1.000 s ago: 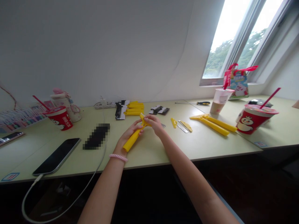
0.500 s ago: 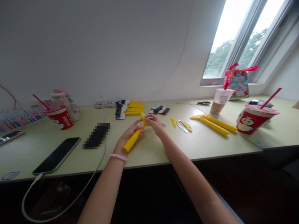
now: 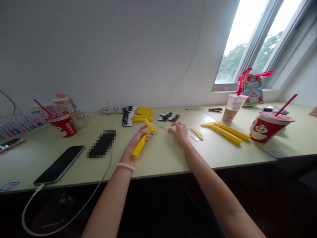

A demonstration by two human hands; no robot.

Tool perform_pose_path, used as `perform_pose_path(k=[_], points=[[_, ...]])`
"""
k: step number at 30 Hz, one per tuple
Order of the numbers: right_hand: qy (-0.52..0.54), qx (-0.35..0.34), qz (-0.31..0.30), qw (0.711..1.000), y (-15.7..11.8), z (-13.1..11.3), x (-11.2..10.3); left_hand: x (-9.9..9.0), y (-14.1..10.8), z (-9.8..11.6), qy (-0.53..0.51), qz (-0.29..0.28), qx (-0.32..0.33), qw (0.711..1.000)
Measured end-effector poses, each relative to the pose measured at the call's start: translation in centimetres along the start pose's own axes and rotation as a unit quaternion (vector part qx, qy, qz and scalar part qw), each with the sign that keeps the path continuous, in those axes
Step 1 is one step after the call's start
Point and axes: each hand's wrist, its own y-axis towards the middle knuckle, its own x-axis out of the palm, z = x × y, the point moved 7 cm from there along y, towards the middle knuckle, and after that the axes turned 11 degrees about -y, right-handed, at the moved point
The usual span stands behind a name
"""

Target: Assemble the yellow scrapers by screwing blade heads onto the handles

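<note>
- While the left hand [image 3: 140, 137] grips it closed, a yellow plastic scraper [image 3: 141, 145] sits over the desk [image 3: 160, 158], apparently with a metal blade [image 3: 151, 133] fitted, though that's hard to tell
- The right hand [image 3: 178, 132] lies open and empty, just beside a thin metal pin [image 3: 163, 127]
- Farther off, two finished-looking scrapers [image 3: 223, 133] lie right; a stack of yellow handles [image 3: 142, 114] remains

Left hand [image 3: 139, 138] closed, fingers curled round grip, thumb on top; right hand [image 3: 179, 131] open, palm down, fingers loosely bent, well apart from left. Left forearm [image 3: 109, 205] and right forearm [image 3: 218, 195] extended forward, bare.
</note>
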Motion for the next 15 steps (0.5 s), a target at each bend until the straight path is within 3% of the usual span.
perform_pose_path(k=[3,6,9,11,15], points=[[-0.065,0.000,-0.051,0.997,-0.3,1.0,0.4,-0.3,0.0,0.0,-0.005,0.005,-0.001,1.000],[-0.075,0.001,-0.050,0.996,-0.4,0.8,0.5,-0.3,0.0,-0.1,-0.009,0.002,-0.002,1.000],[-0.025,0.018,0.028,0.999,-0.2,0.5,-0.8,-0.3,0.0,-0.1,-0.012,0.007,-0.001,1.000],[0.061,0.026,0.093,0.993,-0.2,0.6,-2.1,-0.3,0.0,0.0,-0.013,0.010,0.003,1.000],[0.245,-0.038,0.171,0.954,-0.8,-0.5,-4.6,-0.2,0.0,0.1,-0.008,0.015,0.006,1.000]])
